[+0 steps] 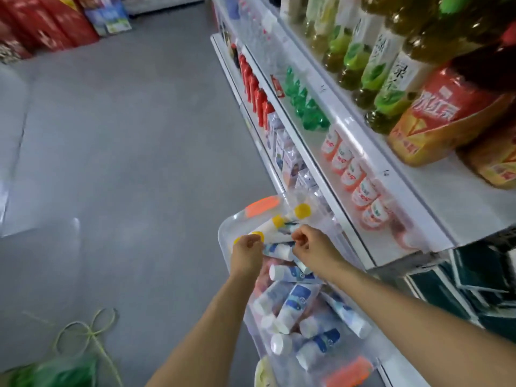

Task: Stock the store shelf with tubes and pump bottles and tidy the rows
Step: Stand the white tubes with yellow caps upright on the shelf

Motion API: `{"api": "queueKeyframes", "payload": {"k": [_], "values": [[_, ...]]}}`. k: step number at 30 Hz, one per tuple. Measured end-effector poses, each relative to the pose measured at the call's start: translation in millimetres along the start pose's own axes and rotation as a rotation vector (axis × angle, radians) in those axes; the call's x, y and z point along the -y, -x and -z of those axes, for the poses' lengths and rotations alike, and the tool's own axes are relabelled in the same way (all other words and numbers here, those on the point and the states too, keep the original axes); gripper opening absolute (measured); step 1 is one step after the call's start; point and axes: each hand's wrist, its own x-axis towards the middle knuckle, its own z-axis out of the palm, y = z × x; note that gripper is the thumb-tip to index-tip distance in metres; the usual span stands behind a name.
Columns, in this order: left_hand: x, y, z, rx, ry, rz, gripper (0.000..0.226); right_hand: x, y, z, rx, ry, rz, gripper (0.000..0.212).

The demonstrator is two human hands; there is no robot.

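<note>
Grey floor (125,135) fills the left and middle of the view. Far left, red sacks (47,23) lean beside blue-and-white bags (111,18). Near left, a yellow-green cord (89,333) lies looped on the floor by a blurred green bag (55,372). On the right, tea bottles with green labels (363,60) stand above small green bottles (307,107), with red bottles (257,90) lower down. Dark green crates (480,280) sit near right.

The left hand (247,254) and right hand (310,247) hide the tubes (296,300) under them, so what the curled fingers pinch cannot be told. The bin (223,227) runs off the frame at 6 o'clock. Big bottles (446,107) at 2 o'clock are cut off. A green bag (55,372) at 7 o'clock is blurred. Labels are unreadable.
</note>
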Motion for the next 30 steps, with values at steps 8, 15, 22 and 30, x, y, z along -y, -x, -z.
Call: {"api": "queueKeyframes", "payload": {"k": [8, 15, 22, 30], "values": [[37, -59, 9, -0.056, -1.290, -0.699, 0.032, 2, -66, -55, 0.152, 0.441, 0.197, 0.047], [35, -77, 3, 0.166, -1.833, -0.531, 0.029, 13, -98, -87, 0.176, 0.864, 0.329, 0.044], [28, -79, 2, 0.187, -1.857, -0.533, 0.023, 15, -98, -74, 0.171, 0.898, 0.426, 0.040], [3, -50, 20, 0.095, -1.734, -0.603, 0.029, 9, -59, -20, 0.076, 0.672, 0.338, 0.044]]}}
